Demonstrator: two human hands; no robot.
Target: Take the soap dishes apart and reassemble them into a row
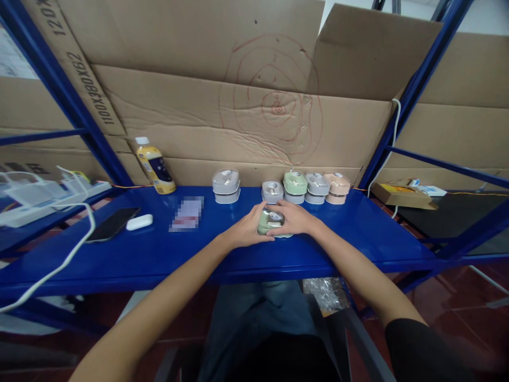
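Note:
A small pale green box with a clear lid [264, 223] is between my two hands, low over the front half of the blue table. My left hand [247, 227] is closed around its left side. From the right, my right hand [296, 218] grips it, with fingers across the top and front. Part of the box is hidden by the fingers. Just behind it stand a low grey box [272, 193], a green-lidded box [295, 183], a taller grey box [317, 187] and a peach box [337, 188]. Another grey box [226, 185] stands apart to the left.
A yellow drink bottle [157, 168] stands at the back left of the blue table [159, 260]. Nearer lie a phone [113, 225], a white earbud case [139, 222] and a blurred-out packet [187, 214]. Cardboard [178, 95] walls the back. A white cable [75, 254] crosses the left edge.

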